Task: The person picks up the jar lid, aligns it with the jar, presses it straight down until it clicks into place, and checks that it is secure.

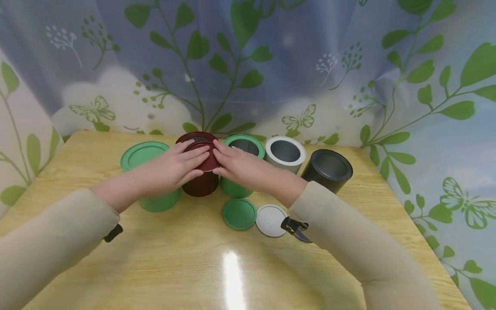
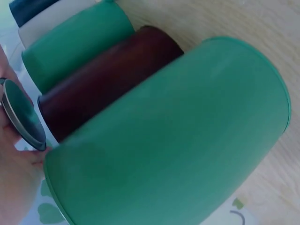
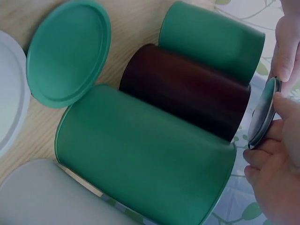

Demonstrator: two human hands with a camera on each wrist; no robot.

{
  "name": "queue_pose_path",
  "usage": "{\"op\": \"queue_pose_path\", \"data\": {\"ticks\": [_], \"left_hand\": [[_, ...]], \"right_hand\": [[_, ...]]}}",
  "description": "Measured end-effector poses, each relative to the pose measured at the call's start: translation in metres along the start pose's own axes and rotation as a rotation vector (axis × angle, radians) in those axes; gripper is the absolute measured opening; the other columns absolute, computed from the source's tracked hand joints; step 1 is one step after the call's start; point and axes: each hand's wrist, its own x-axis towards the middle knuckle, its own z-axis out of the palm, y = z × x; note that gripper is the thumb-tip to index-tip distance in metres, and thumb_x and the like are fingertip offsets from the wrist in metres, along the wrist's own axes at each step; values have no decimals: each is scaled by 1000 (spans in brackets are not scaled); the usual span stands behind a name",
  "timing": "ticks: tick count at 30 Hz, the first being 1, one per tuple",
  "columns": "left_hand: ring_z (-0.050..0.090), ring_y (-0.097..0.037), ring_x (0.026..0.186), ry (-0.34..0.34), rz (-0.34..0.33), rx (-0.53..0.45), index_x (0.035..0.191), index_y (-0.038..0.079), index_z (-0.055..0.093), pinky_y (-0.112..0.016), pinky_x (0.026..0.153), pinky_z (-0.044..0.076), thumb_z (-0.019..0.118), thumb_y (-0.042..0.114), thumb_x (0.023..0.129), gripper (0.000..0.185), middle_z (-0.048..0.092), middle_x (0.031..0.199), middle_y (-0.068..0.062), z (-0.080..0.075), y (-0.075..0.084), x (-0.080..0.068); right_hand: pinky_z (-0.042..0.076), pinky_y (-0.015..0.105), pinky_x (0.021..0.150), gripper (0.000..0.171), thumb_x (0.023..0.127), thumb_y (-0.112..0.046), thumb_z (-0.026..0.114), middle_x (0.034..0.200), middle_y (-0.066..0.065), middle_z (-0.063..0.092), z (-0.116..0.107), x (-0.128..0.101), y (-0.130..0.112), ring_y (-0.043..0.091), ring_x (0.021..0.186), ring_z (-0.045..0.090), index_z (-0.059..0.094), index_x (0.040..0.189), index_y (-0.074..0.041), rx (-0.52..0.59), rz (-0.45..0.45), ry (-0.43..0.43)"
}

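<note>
Both hands hold a round dark red lid (image 1: 208, 158) over the open dark red can (image 1: 200, 184). My left hand (image 1: 176, 167) grips its left edge, my right hand (image 1: 246, 167) its right edge, with fingers lying across the top. In the right wrist view the lid (image 3: 262, 112) is tilted and apart from the can's rim, with fingertips beneath its edge. A gap also shows between lid (image 2: 23, 115) and can (image 2: 110, 77) in the left wrist view. Left of the red can stands a green can (image 1: 159, 202) with its lid on; to the right, an open green can (image 1: 236, 187).
Farther right in the row are an open white can (image 1: 286, 164) and a black can (image 1: 325, 176). In front lie a green lid (image 1: 239, 214), a white lid (image 1: 271, 221) and a dark lid (image 1: 302, 236), partly hidden by my right wrist. A patterned curtain (image 1: 279, 86) hangs behind the wooden table (image 1: 174, 258).
</note>
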Motion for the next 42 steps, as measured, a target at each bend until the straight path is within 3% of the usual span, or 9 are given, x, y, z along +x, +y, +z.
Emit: {"op": "queue_pose_path", "data": {"ticks": [11, 19, 23, 34, 42], "left_hand": [[26, -44, 132, -4, 14, -50, 136, -6, 42, -53, 106, 24, 53, 16, 96, 48, 39, 141, -21, -5, -18, 2], [24, -44, 133, -120, -90, -114, 139, -4, 39, -54, 108, 20, 42, 24, 101, 48, 36, 144, -20, -3, -23, 3], [22, -43, 134, -134, -113, -115, 139, -4, 39, -53, 108, 19, 41, 25, 101, 48, 35, 144, -19, 1, -25, 3], [24, -43, 133, -113, -80, -64, 137, -8, 40, -52, 108, 21, 45, 20, 100, 47, 37, 142, -22, 0, -27, 6], [22, -44, 134, -134, -119, -64, 139, -6, 38, -52, 108, 20, 43, 22, 100, 48, 35, 143, -23, -2, -25, 6]], "right_hand": [[21, 36, 110, 57, 101, -33, 39, 152, 17, 15, 2, 20, 9, 27, 138, 21, 26, 145, 0, 89, 15, -16], [21, 32, 110, 54, 101, -32, 38, 152, 16, 15, 4, 28, 8, 25, 138, 20, 28, 144, 0, 116, 33, -84], [20, 33, 111, 52, 102, -31, 37, 152, 16, 14, 4, 29, 6, 26, 138, 19, 29, 144, 0, 105, 38, -103], [20, 37, 111, 51, 103, -30, 35, 151, 18, 19, 5, 34, 5, 28, 138, 20, 32, 143, 1, 39, 65, -103], [19, 37, 111, 51, 103, -30, 34, 151, 18, 20, 5, 38, 5, 28, 138, 20, 31, 143, 1, 5, 72, -113]]}}
